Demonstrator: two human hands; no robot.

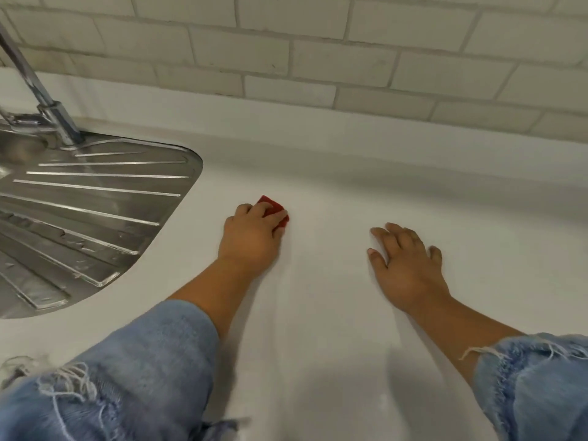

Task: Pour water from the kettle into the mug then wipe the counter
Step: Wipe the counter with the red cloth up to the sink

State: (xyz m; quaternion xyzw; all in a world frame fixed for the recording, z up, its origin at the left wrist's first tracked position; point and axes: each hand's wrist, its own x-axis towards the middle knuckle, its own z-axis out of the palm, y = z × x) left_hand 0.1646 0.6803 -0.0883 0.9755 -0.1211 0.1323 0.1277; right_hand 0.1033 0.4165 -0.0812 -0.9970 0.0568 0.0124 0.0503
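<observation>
From the head camera, a smooth, matte white counter (350,192) fills most of the frame and runs back to a low upstand of the same white material. The left hand (251,240) lies knuckles-up on it, just right of the sink unit, with its fingers curled over a small, flat, dark red wiping pad (274,210) with squared corners. The pad is pressed against the surface, and only its far edge and one corner show past the fingertips. Whether it is sponge or cloth cannot be told.

The right hand (407,265) lies well apart from the left, palm down on the bare counter, fingers straight and slightly spread, holding nothing.

At the left edge, a stainless steel draining board (95,202) with a rounded corner is set into the counter. Its brushed surface carries long raised ribs that fan out towards the rim. A chrome tap (41,97) with a round tubular stem rises at a slant from its back edge.

Behind the upstand stands a wall of off-white rectangular tiles (318,43) laid brick-fashion with grey grout lines.

Both forearms come out of light blue denim sleeves, the left sleeve (127,377) and the right sleeve (534,386), whose cuffs are frayed with loose pale threads.
</observation>
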